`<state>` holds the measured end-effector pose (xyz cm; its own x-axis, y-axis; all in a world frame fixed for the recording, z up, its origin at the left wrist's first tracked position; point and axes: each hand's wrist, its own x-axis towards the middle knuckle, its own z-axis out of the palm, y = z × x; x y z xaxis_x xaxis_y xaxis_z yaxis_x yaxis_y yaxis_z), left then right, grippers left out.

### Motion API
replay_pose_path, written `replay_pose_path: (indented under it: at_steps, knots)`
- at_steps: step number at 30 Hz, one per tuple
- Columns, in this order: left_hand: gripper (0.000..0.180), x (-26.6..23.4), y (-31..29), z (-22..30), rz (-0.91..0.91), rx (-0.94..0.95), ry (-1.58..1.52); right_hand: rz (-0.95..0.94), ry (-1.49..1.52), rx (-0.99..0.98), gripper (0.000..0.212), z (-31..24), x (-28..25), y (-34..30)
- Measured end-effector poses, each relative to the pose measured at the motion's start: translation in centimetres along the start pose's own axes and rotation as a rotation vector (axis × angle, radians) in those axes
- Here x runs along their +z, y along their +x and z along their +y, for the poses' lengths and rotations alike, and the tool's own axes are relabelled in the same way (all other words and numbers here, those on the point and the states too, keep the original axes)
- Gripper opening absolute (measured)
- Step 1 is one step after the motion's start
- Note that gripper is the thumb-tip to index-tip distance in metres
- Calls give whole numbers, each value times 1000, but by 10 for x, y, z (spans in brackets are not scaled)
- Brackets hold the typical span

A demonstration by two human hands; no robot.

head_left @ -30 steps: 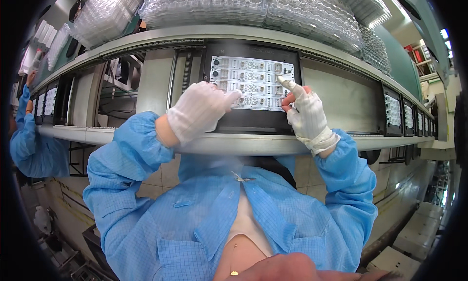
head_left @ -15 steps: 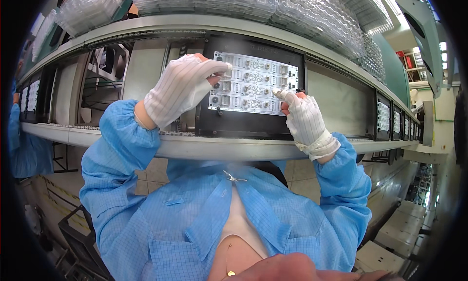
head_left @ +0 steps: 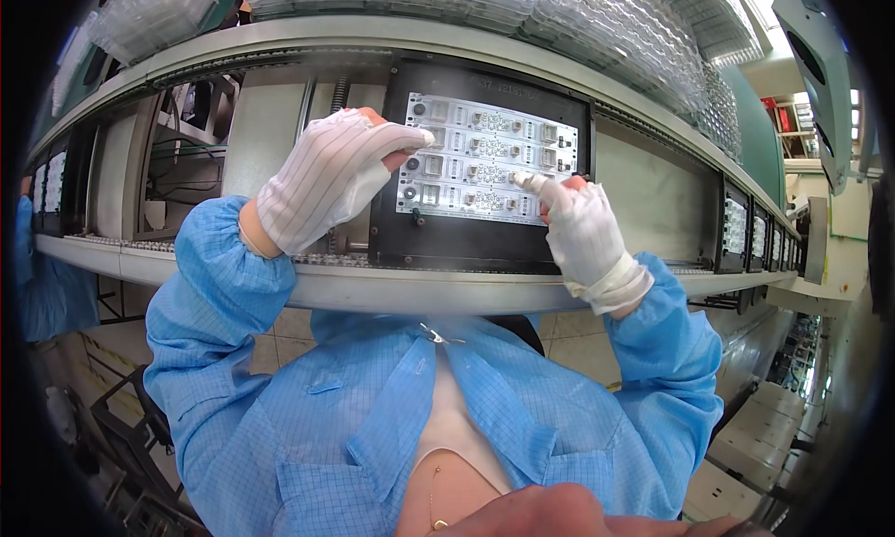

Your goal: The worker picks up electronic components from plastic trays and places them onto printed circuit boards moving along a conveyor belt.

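At six o'clock we wear a blue checked smock [head_left: 503,406]. Our gloved right hand [head_left: 585,234] is at the four o'clock side of the white circuit-board panel [head_left: 491,149], forefinger [head_left: 530,181] extended over it; our gloved left hand [head_left: 322,178] bends at ten o'clock, fingertips [head_left: 419,138] drawn together. We cannot tell whether either grips anything. The panel lies at twelve o'clock on a black carrier plate [head_left: 466,242], clear plastic trays [head_left: 611,38] beyond.

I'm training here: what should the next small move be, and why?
Perhaps ease the left hand leftward: its fingertips hide the left end of the second white circuit board from the top, while the other left ends show.
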<state>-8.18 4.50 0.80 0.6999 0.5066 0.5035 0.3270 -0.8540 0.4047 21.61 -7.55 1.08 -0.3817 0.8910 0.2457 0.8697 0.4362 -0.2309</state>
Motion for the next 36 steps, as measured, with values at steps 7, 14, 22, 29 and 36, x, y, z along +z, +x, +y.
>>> replay_pose_path:
  at_steps: [7, 14, 22, 29, 36]
  knots:
    - [37, 29, 25, 2, 19, 70, 99, 117, -120, -37, 42, -5, 12, -25]
    - [43, 59, 44, -1, -60, 187, 414, 168, 100, 122, 49, 7, -27, -14]
    - [41, 56, 43, 1, -45, 224, 433, 184, -256, 79, 41, 30, 16, 29]
    - [35, 59, 37, 13, -97, 302, 407, 136, -294, 97, 42, 30, 11, 29]
    - [33, 38, 50, 7, -147, 226, 254, 179, -236, 54, 47, 27, 17, 3]
